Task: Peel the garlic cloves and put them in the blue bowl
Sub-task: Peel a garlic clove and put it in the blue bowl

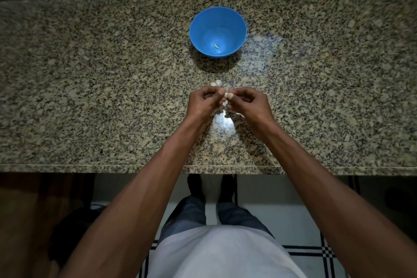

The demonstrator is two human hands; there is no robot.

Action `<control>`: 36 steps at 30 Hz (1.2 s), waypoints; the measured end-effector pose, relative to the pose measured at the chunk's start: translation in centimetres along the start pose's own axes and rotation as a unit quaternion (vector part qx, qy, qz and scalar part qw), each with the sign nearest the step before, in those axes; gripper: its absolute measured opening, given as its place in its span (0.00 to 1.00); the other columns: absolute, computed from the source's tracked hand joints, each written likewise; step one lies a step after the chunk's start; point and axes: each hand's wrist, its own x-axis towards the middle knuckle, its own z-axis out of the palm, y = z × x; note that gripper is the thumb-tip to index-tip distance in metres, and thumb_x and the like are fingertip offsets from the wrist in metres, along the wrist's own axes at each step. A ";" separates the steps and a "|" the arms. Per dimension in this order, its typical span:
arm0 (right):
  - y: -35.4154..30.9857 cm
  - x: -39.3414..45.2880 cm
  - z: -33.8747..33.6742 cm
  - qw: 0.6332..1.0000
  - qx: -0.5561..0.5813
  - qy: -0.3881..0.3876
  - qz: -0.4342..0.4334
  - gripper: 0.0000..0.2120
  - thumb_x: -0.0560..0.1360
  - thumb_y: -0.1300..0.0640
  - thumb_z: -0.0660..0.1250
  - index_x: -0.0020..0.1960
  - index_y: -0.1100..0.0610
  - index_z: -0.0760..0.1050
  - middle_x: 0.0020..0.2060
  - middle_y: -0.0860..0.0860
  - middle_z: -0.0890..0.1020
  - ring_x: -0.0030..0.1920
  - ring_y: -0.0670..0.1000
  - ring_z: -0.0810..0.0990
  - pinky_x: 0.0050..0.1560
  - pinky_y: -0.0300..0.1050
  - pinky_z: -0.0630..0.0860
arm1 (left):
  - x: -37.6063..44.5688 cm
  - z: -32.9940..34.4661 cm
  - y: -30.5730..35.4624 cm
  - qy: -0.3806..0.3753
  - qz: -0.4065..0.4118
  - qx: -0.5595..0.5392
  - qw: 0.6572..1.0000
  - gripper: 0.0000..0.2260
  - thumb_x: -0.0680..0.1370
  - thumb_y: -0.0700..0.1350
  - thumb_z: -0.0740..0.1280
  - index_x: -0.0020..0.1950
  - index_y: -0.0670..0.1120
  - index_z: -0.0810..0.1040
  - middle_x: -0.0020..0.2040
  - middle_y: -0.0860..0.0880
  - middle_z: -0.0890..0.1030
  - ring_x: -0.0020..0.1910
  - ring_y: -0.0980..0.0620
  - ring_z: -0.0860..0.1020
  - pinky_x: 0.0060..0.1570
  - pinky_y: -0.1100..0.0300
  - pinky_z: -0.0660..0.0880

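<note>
Head view: left hand and right hand brought together at centre frame above the granite countertop, fingertips of both pinched on one pale garlic cloves piece held between them. Peeling step judged in progress. Remaining garlic cluster resting on the counter just above the hands. Blue bowl standing in the upper centre, well apart from the hands, with one small pale clove lying on its bottom.

Possible faults:
- Clove slipping from the pinch and dropping to the counter or over the near edge to the floor, caused by a small, smooth contact area.
- Skin tearing in fragments and staying on the clove.
- Loose skin carried into the bowl with the clove.

Not determinable: extent of skin removed, the clove being mostly covered by thumbs; number of cloves in the cluster; small pale scraps below the hands, lost in the glare patch.
</note>
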 end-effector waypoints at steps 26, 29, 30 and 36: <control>-1.5 0.3 -3.2 0.999 -0.028 0.029 -0.004 0.08 0.76 0.67 0.74 0.55 0.68 0.82 0.47 0.59 0.86 0.47 0.55 0.88 0.49 0.44 0.85 | 0.6 -2.7 2.0 0.041 -0.127 -0.196 0.971 0.09 0.78 0.32 0.69 0.57 0.34 0.82 0.51 0.40 0.85 0.44 0.51 0.85 0.48 0.62 0.82; -1.4 0.1 -3.1 1.000 0.006 -0.017 0.017 0.10 0.77 0.67 0.74 0.56 0.69 0.81 0.47 0.60 0.87 0.49 0.56 0.88 0.51 0.44 0.85 | 0.1 -2.2 1.8 0.006 -0.098 -0.173 0.980 0.09 0.79 0.32 0.69 0.58 0.33 0.81 0.51 0.42 0.86 0.46 0.51 0.86 0.51 0.61 0.82; -1.4 0.0 -2.9 0.999 0.016 -0.033 0.021 0.10 0.77 0.67 0.74 0.57 0.69 0.80 0.48 0.61 0.87 0.50 0.56 0.88 0.52 0.46 0.85 | -0.1 -1.9 1.7 -0.003 -0.091 -0.170 0.981 0.07 0.79 0.32 0.69 0.57 0.34 0.81 0.50 0.42 0.86 0.47 0.51 0.86 0.52 0.61 0.82; -1.6 -0.3 -2.0 0.994 0.075 -0.067 0.040 0.11 0.78 0.66 0.73 0.59 0.67 0.80 0.53 0.63 0.86 0.51 0.55 0.87 0.54 0.47 0.85 | -0.7 -1.2 0.4 -0.032 -0.069 -0.171 0.982 0.04 0.80 0.32 0.68 0.54 0.35 0.81 0.48 0.44 0.85 0.46 0.52 0.85 0.52 0.63 0.82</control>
